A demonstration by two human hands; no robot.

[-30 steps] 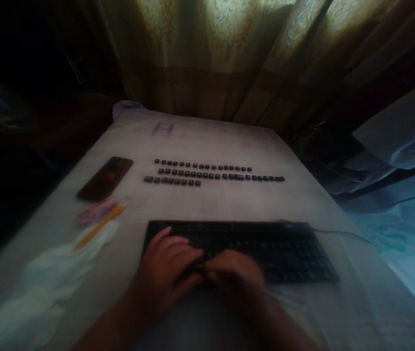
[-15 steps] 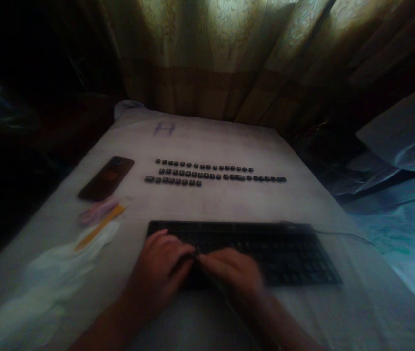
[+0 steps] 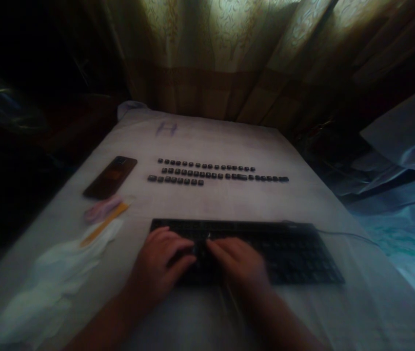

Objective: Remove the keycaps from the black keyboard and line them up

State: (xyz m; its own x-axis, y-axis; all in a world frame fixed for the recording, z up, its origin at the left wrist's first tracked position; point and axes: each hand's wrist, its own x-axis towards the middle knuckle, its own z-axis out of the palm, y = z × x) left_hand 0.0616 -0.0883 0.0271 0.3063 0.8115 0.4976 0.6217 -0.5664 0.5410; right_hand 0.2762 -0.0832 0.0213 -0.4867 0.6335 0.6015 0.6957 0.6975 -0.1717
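Black rectangular plastic keyboard (image 3: 295,258) lies at the lower centre of the frame. Over its left part, the left hand (image 3: 159,258) curves with thumb and fingers apart; just beside, the right hand (image 3: 238,261) has its fingers bunched (blur hides whether either pinches anything). Higher, mid-frame, small black square keycaps (image 3: 214,175) lie loose in three rows; a careless forward reach could probably scatter their order.
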